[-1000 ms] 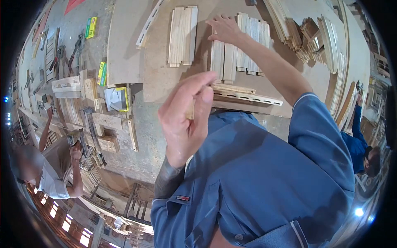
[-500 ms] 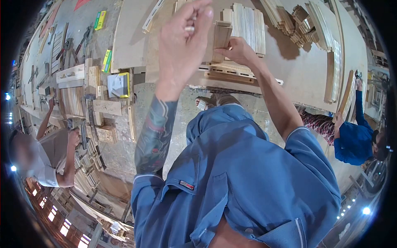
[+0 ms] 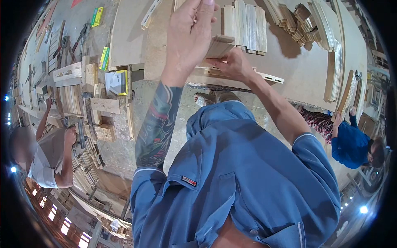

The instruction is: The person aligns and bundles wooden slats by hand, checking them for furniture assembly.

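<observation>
My left hand (image 3: 190, 39), on the tattooed arm, is raised over the bench with its fingers curled in and the thumb against them. The top edge of the view cuts off part of the fingers, so what they hold, if anything, is hidden. Just right of it, my right hand (image 3: 235, 65) grips a short wooden piece (image 3: 220, 46) with a ledge along its upper end, tilted over the bench. Beyond it lies a row of wooden slats (image 3: 245, 28) side by side. Beneath my right hand runs a slotted wooden strip (image 3: 269, 77) near the bench edge.
More wooden strips (image 3: 304, 25) are stacked at the bench's far right. Left, another bench carries pliers (image 3: 79, 39), yellow-green boxes (image 3: 97, 17) and wood blocks (image 3: 104, 106). A person in a light shirt (image 3: 43, 163) works at left, another in blue (image 3: 351, 142) at right.
The wooden piece has tipped from nearly upright to a slant, and my right hand has moved slightly down and left with it. My left hand has shifted a little right.
</observation>
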Available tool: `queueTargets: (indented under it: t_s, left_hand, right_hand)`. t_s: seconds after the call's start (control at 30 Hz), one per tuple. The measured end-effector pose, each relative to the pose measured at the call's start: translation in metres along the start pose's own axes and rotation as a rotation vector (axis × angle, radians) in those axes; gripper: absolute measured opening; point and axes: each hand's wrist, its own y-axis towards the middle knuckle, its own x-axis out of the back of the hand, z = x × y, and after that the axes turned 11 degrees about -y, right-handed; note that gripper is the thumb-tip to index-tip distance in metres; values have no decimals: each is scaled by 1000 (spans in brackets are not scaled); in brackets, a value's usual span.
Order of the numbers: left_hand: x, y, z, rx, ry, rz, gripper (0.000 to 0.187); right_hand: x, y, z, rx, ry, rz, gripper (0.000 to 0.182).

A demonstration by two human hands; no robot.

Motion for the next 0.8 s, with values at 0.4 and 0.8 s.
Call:
queueTargets:
  t_s: [0.4, 0.8]
  left_hand:
    - [-11, -24, 20, -330, 651, 276, 46]
    - [-14, -12, 7, -178, 880, 210, 49]
  right_hand:
    - [-6, 14, 31, -26, 147, 230, 28]
    - [-93, 175, -67, 122, -736, -137, 78]
